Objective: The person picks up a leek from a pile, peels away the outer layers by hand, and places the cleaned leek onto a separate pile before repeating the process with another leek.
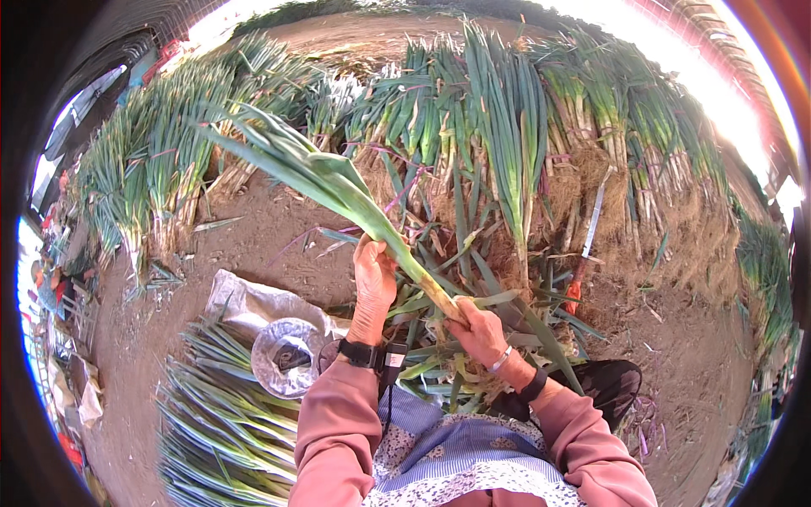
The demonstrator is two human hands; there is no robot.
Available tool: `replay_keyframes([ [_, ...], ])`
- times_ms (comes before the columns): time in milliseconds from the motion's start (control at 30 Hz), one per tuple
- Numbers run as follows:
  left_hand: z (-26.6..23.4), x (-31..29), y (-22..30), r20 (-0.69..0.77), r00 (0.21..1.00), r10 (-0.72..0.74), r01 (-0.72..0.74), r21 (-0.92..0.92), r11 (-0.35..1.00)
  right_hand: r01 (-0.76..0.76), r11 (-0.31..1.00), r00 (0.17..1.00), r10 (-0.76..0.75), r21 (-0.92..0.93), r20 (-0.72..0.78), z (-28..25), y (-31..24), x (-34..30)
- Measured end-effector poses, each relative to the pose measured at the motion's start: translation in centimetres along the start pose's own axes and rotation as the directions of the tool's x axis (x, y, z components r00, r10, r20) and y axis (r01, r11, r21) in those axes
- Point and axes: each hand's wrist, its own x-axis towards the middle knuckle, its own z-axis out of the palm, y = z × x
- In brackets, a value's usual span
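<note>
A long leek-like green onion (378,218) slants across the middle of the view, its broad green leaves fanning toward the upper left. My left hand (374,275) is closed around the stalk about halfway along. Lower down and to the right, my right hand (480,331) grips the pale, brownish root end, with the fingers wrapped over it. Beneath my hands lies a heap of loose stripped leaves (422,338). To the left of my lap, a pile of cleaned green onions (224,414) lies side by side, white stems toward me.
Bundles of green onions (507,127) stand in a wide arc ahead, with more at the left (152,177). A long blade with an orange handle (574,291) leans at the right. A clear plastic tub (287,359) rests by a whitish sack (262,300).
</note>
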Motion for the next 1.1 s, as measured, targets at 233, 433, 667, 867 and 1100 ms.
replay_keyframes([
  [233,1.7,-0.3,0.3,-0.024,1.000,-0.009,0.009,-0.011,1.000,0.206,0.978,0.967,-0.209,-0.038,-0.145,-0.4,-2.7,7.4],
  [433,2.3,0.3,-0.1,-0.024,0.999,-0.035,0.035,-0.019,0.999,0.034,0.842,0.995,-0.078,0.538,0.059,1.8,-2.8,11.3],
  [667,2.5,1.1,0.3,0.029,1.000,-0.007,0.011,-0.126,0.992,0.154,0.886,0.986,-0.111,0.437,-0.123,2.4,-2.8,12.2],
  [867,1.8,1.3,-0.7,0.013,1.000,-0.007,0.010,-0.183,0.983,0.205,0.942,0.967,-0.151,0.267,-0.207,3.1,-2.6,11.9],
  [1100,-0.6,1.5,-2.6,0.014,0.994,-0.105,0.106,-0.130,0.986,0.272,0.962,0.919,-0.269,-0.033,-0.289,4.5,-2.3,10.2],
])
